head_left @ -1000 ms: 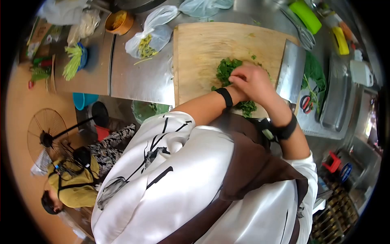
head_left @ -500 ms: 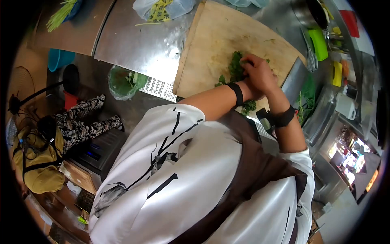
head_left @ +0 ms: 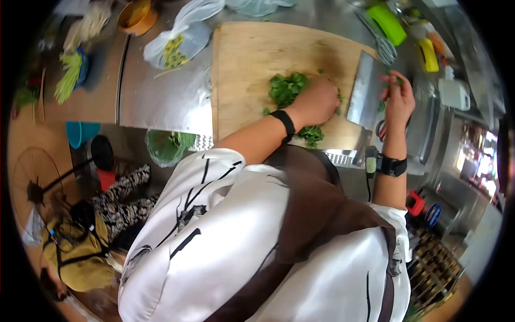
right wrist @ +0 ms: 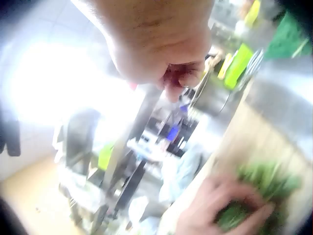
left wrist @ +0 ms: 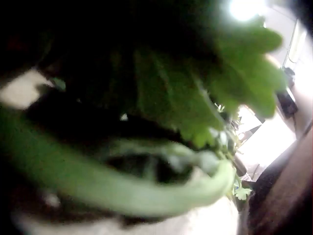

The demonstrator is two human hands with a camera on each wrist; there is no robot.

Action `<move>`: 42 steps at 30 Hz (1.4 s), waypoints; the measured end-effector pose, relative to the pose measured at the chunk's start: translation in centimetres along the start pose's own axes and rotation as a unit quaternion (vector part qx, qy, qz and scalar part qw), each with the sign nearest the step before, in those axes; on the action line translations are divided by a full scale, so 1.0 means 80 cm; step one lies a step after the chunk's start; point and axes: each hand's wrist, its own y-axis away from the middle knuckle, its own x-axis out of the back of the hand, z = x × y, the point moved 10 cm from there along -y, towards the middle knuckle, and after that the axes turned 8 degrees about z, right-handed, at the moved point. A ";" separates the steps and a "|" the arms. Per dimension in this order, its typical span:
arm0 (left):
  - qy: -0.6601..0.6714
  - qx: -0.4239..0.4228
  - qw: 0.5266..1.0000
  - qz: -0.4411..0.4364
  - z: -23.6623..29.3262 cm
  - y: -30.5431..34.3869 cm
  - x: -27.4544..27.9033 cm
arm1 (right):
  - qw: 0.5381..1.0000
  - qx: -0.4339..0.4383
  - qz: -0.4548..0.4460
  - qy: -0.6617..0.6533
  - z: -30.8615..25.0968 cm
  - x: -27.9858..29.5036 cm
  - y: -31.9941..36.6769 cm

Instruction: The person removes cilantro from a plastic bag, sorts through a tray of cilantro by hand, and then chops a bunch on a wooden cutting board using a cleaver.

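Leafy greens [head_left: 284, 88] lie in a loose pile on the wooden cutting board [head_left: 249, 51]. My left hand [head_left: 317, 101] is over the board with its fingers curled round part of them, as the right wrist view also shows, where the left hand [right wrist: 208, 208] grips greens [right wrist: 266, 183]. A leaf [left wrist: 249, 73] and a blurred stem [left wrist: 132, 196] fill the left wrist view. Beyond the cleaver [head_left: 366, 88], my right hand [head_left: 399, 102] is raised, its fingers loosely bent and apart; small green bits show beside the fingertips. In the right wrist view its fingertips are partly hidden.
Right of the cleaver are a whisk [head_left: 385, 53], a green object [head_left: 387, 24], scissors [head_left: 381, 130] and a metal tray [head_left: 426, 126]. Plastic bags [head_left: 179, 45] and an orange bowl [head_left: 137, 17] stand at the left. A person in a yellow top [head_left: 83, 255] is at the lower left.
My right hand has left the left hand and the greens and moved right, past the cleaver. My left hand stays at the pile. The head view has swung and shifted.
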 end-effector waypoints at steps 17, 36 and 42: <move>0.015 -0.011 0.997 -0.069 0.021 -0.008 -0.020 | 0.931 -0.225 -0.048 0.283 0.136 0.115 0.120; 0.006 0.012 0.998 -0.069 0.019 -0.018 -0.021 | 0.874 0.101 -0.193 0.434 -0.032 0.053 0.155; 0.021 0.037 0.996 -0.077 0.010 -0.017 -0.026 | 0.834 0.069 -0.267 0.477 -0.027 0.044 0.149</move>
